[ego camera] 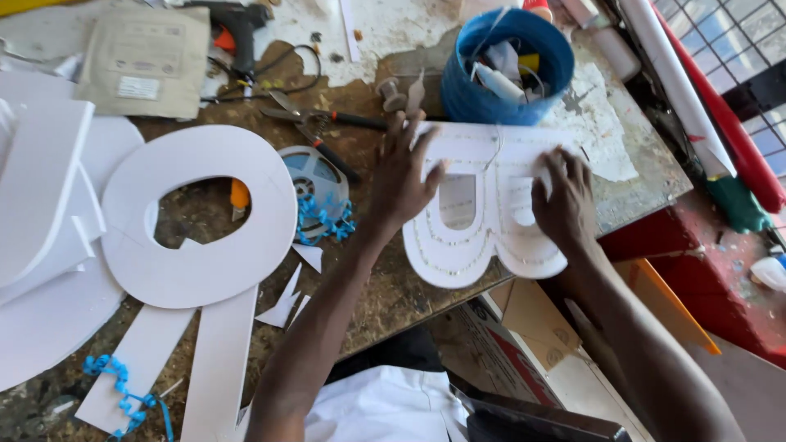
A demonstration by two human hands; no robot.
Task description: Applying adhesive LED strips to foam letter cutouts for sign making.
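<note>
A white foam-board letter cut-out with two holes lies flat at the worktable's near edge, lined with thin strips of small lights. My left hand presses flat on its left part, fingers spread. My right hand rests on its right side, fingertips curled down onto a light strip near the upper edge. Neither hand lifts anything.
A large white ring-shaped cut-out and white strips lie to the left. A reel of light strip, scissors, a glue gun and a blue bucket sit behind. Cardboard boxes stand below the table edge.
</note>
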